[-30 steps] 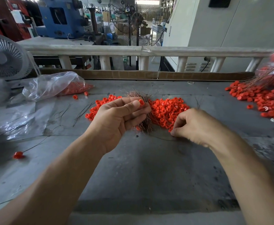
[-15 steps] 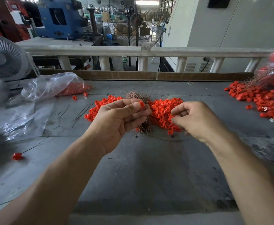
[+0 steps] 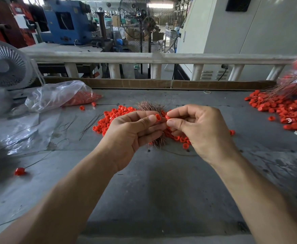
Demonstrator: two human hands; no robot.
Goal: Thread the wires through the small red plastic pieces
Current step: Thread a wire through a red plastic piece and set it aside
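My left hand pinches one small red plastic piece between thumb and fingertips, raised above the grey table. Facing it fingertip to fingertip, my right hand pinches the end of a thin wire. That wire curves down to the table under the hand and is barely visible at the fingers. Behind both hands lie a heap of loose red pieces and a bundle of copper-coloured wires, partly hidden by my hands.
A second heap of red pieces with wires lies at the far right. At left are a clear bag of red pieces, a plastic sheet, loose wires, a fan, and one red piece on a wire.
My right hand rose from the table, where it pinched a wire, and moved left to meet my left hand. The left hand stayed about where it was, holding the red piece.
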